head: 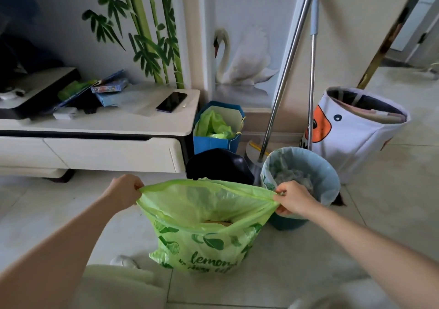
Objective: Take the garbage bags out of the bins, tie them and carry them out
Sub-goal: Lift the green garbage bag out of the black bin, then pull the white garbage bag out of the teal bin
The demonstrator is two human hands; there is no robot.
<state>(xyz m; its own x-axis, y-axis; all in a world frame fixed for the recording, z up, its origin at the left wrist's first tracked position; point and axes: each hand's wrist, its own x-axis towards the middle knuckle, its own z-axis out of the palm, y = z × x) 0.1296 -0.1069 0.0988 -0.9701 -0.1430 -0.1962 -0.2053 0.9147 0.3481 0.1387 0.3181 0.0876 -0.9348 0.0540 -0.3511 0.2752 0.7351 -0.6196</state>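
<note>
Two hands on one green bag here: left hand and right hand each have fingers pinching the rim at opposite ends, pulling the mouth wide, bag sitting on the floor. Behind it, two bins: a black bin and a blue bin with its liner in. Two poles lean on the wall, one phone lies on the bench.

We extend both bare arms forward and down; our left hand and right hand, well apart, each pinch with curled fingers, knuckles upward.
</note>
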